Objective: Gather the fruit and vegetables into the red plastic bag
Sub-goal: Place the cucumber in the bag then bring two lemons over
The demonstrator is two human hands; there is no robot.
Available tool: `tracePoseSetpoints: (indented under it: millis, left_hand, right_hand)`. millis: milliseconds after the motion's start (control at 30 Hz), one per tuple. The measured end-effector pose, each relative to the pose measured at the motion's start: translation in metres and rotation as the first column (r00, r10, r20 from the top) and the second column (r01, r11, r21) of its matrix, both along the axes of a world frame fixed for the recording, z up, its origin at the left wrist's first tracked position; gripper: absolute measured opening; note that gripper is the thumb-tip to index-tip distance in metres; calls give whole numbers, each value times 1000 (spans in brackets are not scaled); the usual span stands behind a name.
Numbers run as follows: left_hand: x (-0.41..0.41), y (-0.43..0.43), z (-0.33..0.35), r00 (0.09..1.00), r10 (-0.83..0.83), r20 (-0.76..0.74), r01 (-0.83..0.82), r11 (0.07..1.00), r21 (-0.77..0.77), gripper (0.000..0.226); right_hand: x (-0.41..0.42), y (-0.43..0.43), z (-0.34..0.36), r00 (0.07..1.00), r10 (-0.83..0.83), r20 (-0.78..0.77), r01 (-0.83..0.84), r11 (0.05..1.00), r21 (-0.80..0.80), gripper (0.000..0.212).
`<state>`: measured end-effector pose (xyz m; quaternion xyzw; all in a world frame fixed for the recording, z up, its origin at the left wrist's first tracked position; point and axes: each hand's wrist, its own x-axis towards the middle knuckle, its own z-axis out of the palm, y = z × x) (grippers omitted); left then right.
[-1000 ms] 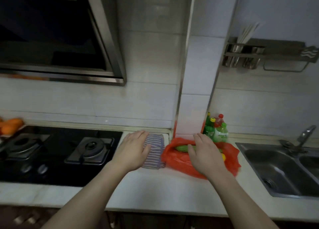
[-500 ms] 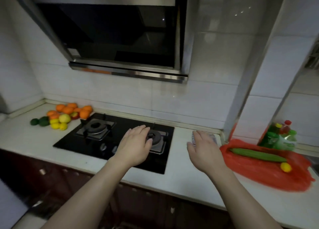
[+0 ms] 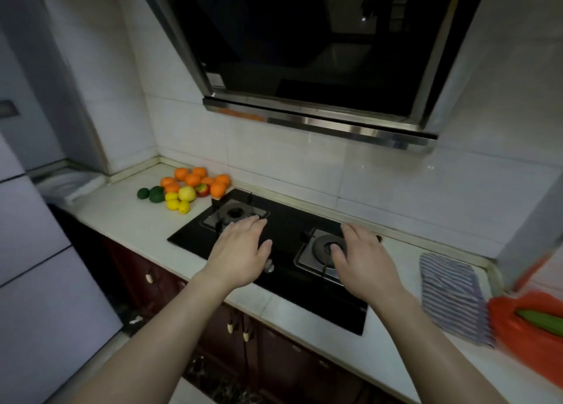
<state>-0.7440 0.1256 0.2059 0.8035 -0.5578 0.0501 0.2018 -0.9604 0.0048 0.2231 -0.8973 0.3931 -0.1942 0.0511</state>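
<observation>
Black gas hob [image 3: 286, 236] lies between fruit pile [image 3: 190, 188] and red bag [image 3: 530, 339]; left hand [image 3: 240, 251] and right hand [image 3: 364, 263] hover above it, released, grasping nothing.

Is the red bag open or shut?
Open: the bag lies spread flat, with a cucumber showing in its mouth.

The white counter [image 3: 128, 217] carried a fruit pile [image 3: 189, 190], a black hob [image 3: 286, 227], a striped cloth [image 3: 451, 294] and, blurred, seemingly a red bag [image 3: 524, 342].
</observation>
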Motion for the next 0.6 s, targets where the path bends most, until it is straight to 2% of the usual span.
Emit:
tracePoseSetpoints:
  millis: [333,600]
  left_hand:
    - [114,-41,13,989,138,56,-140,990,31,57]
    - [183,-41,11,979,202,39,-203,979,24,55]
  right_hand:
    - [127,-79,-2,989,148,-8,-148,989,20,56]
    - [207,-94,6,973,229,-15,-229,972,47,55]
